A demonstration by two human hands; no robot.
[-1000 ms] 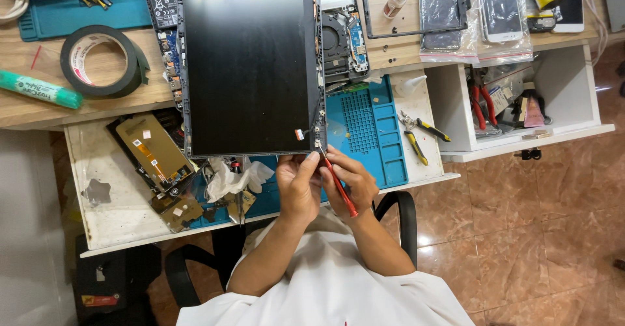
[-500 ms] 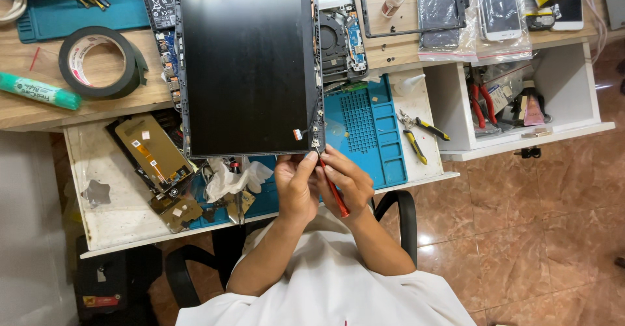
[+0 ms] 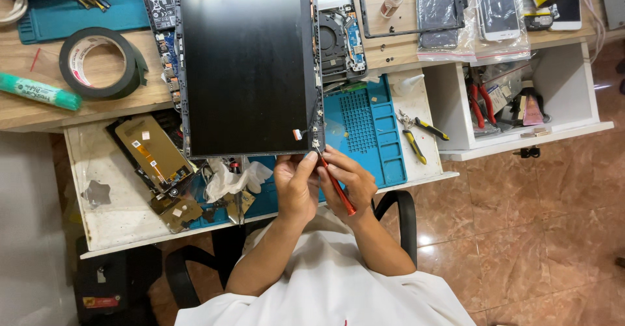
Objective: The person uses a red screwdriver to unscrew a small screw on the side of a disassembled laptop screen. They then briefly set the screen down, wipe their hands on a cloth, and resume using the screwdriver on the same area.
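Both hands [image 3: 325, 183] steady a slim red screwdriver [image 3: 337, 186] against the glossy black panel [image 3: 247, 66].

Black laptop screen [image 3: 247, 66], bagged phones [image 3: 498, 10] beside

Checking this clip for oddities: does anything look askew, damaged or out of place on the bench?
Yes. The dark display panel lies across the opened laptop base and overhangs the pulled-out drawer. Loose phone parts and crumpled white tissue litter the drawer. Both hands work a red screwdriver at the panel's corner.
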